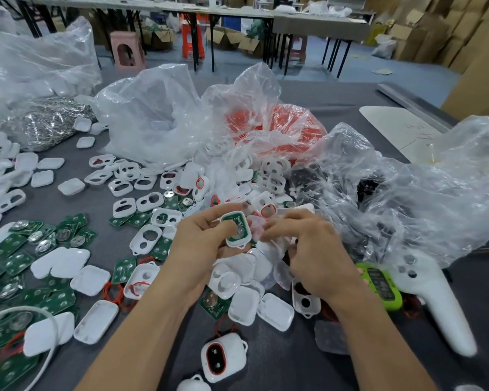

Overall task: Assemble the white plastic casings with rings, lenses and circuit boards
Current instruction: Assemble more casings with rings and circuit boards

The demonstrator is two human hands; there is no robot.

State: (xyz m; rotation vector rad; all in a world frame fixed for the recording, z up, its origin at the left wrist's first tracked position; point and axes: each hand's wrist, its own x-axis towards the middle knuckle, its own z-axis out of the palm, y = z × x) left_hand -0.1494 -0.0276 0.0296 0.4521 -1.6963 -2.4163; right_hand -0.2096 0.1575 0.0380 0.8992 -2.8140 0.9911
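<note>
A white casing (239, 244) with a green board (231, 221) inside is held up in the left hand (201, 244), above the middle of the grey bench (294, 362). It is grasped by the curled left fingers (209, 218), and the thumb is laid on the board. The right hand (314, 249) is seen just beside the casing, with its fingers bent in. That hand is blurred, so it cannot be told if anything is pinched there. Under both hands, empty white shells (247, 306) are piled. More boards (17, 263) are spread by the left edge. One shut casing with a red ring (222, 356) is laid near the front edge. Clear bags (153, 117) are heaped toward the far edge. A green gadget (380, 286) and a white controller (435, 306) are laid by the right edge.
</note>
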